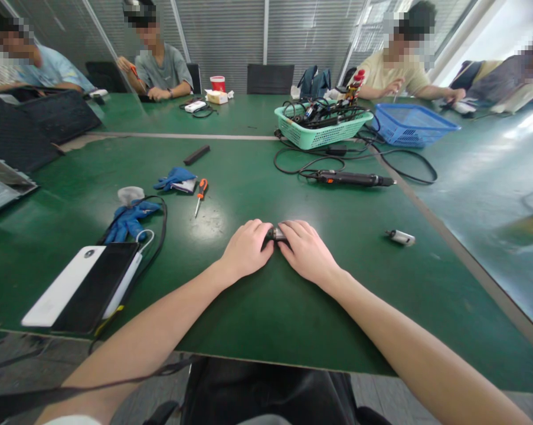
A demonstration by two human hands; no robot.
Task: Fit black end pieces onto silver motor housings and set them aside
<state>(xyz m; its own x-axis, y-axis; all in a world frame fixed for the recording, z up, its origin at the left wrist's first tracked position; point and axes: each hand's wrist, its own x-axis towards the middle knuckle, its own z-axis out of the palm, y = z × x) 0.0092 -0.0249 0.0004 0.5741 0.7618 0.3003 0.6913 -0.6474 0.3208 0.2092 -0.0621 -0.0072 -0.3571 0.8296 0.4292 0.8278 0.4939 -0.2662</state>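
Observation:
At the middle of the green table, both my hands are closed around a small metallic cylinder. My left hand grips its dark end, and my right hand grips the silvery end. Fingers cover most of it, so its exact kind does not show. To the right of my right hand lies a small silver cylindrical part, perhaps a motor, with a dark tip. An orange-handled screwdriver rests beyond my left hand, and a black electric screwdriver lies farther back on the right.
A green basket of cables and tools stands beside a blue basket. On the left are blue gloves, a phone-like device with a cable and a black bar. Several people sit around the table.

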